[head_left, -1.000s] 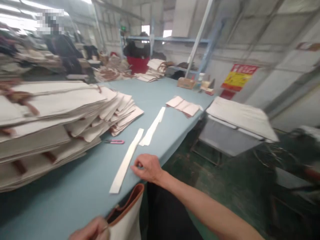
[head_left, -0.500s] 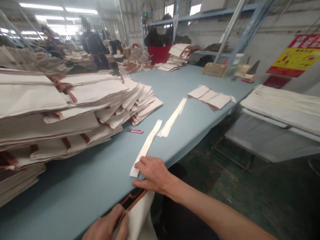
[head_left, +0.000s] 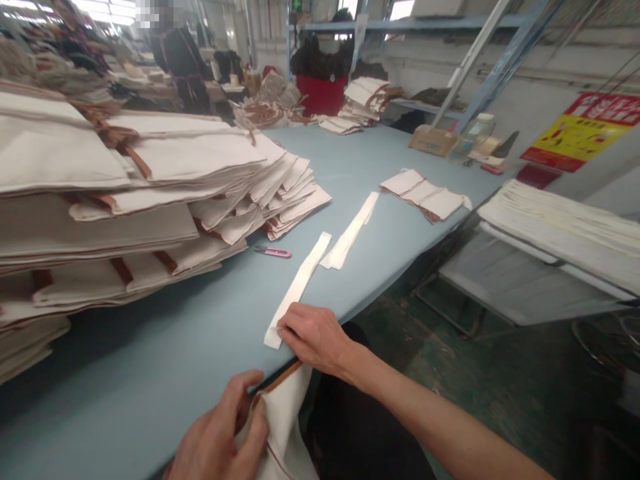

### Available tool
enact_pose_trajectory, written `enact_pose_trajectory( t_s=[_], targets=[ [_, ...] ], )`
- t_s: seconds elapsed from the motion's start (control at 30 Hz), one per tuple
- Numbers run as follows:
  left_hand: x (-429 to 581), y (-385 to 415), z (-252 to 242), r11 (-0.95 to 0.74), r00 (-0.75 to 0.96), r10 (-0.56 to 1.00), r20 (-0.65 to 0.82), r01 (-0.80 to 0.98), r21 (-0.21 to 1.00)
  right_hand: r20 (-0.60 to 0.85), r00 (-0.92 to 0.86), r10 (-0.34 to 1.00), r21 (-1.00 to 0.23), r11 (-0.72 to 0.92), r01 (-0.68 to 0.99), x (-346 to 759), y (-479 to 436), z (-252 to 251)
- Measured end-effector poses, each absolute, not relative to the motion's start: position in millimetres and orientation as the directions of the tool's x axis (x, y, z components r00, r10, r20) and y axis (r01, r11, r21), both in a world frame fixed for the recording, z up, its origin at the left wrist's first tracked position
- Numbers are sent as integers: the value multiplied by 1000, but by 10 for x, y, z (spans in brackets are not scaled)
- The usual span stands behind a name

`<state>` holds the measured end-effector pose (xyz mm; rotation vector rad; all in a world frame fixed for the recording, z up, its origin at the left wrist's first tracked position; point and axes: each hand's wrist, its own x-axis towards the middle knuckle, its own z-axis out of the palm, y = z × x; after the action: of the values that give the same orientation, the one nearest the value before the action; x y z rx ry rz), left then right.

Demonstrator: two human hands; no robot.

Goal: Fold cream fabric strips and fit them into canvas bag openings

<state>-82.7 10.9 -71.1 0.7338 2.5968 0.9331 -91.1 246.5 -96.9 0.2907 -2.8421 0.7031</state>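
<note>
A long white fabric strip [head_left: 299,285] lies on the blue table [head_left: 165,373] near its front edge. My right hand [head_left: 314,337] rests at the strip's near end, fingers curled and pinching it. My left hand [head_left: 220,437] is closed on the brown-trimmed rim of a white canvas bag [head_left: 286,427] that hangs off the table edge against my lap. A second white strip [head_left: 351,231] lies farther along the table.
Tall stacks of white canvas bags with brown trim [head_left: 125,200] fill the left side. Pink thread snips [head_left: 273,252] lie beside them. Folded cloth pieces [head_left: 424,194] sit farther right. A side cart with white fabric [head_left: 565,230] stands right. A person [head_left: 175,57] works far back.
My right hand slid from beside the strip's middle to its near end. My left hand rose and took a firmer hold on the bag's rim. The camera turned left.
</note>
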Motion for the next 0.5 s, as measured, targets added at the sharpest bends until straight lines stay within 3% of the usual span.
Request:
enact_pose_trajectory(
  t_s=[0.1, 0.23, 0.5],
  targets=[
    [-955, 325, -691, 720, -778, 608, -161, 455, 524, 234, -964, -126, -523, 820, -234, -922, 2509, -941],
    [-1062, 678, -551, 834, -750, 552, -364, 490, 255, 224, -971, -78, -628, 751, -205, -947, 2544, -929],
    [-1054, 722, -545, 837, -751, 544, -375, 516, 180, 182, -968, 176, -799, 600, -41, -1072, 2609, -906]
  ],
)
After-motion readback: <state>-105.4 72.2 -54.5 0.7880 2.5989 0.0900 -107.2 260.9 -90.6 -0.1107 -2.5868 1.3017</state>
